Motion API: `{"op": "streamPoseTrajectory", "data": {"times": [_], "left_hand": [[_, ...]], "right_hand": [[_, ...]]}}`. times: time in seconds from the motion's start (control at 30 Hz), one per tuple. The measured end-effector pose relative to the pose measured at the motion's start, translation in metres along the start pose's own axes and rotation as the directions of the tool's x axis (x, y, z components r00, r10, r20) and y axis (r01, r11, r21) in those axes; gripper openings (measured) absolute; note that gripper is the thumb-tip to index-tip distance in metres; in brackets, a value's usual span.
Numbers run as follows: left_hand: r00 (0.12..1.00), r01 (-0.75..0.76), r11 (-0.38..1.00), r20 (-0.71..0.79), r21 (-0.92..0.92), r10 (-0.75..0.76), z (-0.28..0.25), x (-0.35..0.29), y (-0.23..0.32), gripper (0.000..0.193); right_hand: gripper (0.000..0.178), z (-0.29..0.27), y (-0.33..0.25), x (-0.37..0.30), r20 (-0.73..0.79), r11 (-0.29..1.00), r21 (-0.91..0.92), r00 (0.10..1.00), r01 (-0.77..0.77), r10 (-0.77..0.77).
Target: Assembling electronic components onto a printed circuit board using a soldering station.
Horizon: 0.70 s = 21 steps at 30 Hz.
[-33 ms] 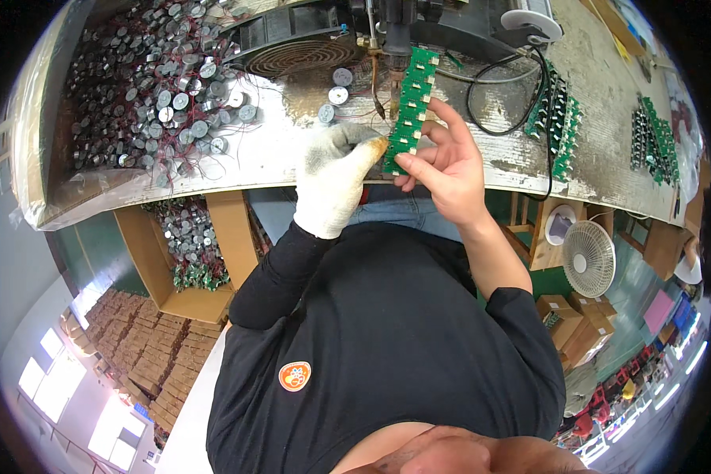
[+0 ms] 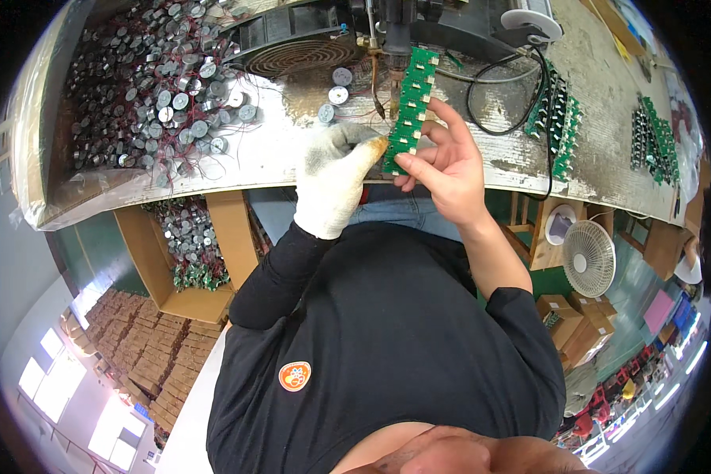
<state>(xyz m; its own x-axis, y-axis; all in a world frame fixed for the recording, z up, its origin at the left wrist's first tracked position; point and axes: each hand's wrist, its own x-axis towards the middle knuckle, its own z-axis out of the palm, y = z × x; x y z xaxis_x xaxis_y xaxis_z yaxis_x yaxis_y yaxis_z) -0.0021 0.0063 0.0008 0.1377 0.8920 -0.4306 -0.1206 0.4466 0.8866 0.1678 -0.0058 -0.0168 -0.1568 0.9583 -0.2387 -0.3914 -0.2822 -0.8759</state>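
A long strip of green circuit boards (image 2: 411, 110) with small white parts along it stands nearly upright over the table's front edge. My bare right hand (image 2: 450, 166) grips its lower end between thumb and fingers. My left hand (image 2: 332, 170), in a white glove with a browned thumb tip, is closed in a pinch against the strip's left edge; what it pinches is hidden. Right behind the strip, the tip of a soldering machine (image 2: 395, 75) points down, beside a thin copper-coloured tube (image 2: 377, 91). Just beyond my left hand lie three small round metal motors (image 2: 338, 95).
A big heap of motors with red wires (image 2: 166, 95) covers the table's left. A black fan (image 2: 296, 51) stands at the back. A black cable (image 2: 482, 130) loops right of the strip, near more green board strips (image 2: 561, 126). Below left is a cardboard box (image 2: 144, 257) of motors.
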Motion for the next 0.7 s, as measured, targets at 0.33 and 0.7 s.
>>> {"op": "streamPoseTrajectory", "data": {"times": [0.33, 0.7], "left_hand": [[0.988, -0.063, 0.995, -0.136, 0.077, 0.073, 0.008, 0.0, -0.004, 0.02], [0.983, -0.068, 0.993, -0.163, 0.097, 0.083, 0.013, -0.003, 0.005, 0.019]], "right_hand": [[0.072, 0.003, -0.002, -0.002, 0.014, 1.0, -0.013, 1.0, -0.005, 0.005], [0.071, 0.004, -0.004, -0.003, 0.008, 1.0, 0.015, 1.0, 0.005, -0.005]]}}
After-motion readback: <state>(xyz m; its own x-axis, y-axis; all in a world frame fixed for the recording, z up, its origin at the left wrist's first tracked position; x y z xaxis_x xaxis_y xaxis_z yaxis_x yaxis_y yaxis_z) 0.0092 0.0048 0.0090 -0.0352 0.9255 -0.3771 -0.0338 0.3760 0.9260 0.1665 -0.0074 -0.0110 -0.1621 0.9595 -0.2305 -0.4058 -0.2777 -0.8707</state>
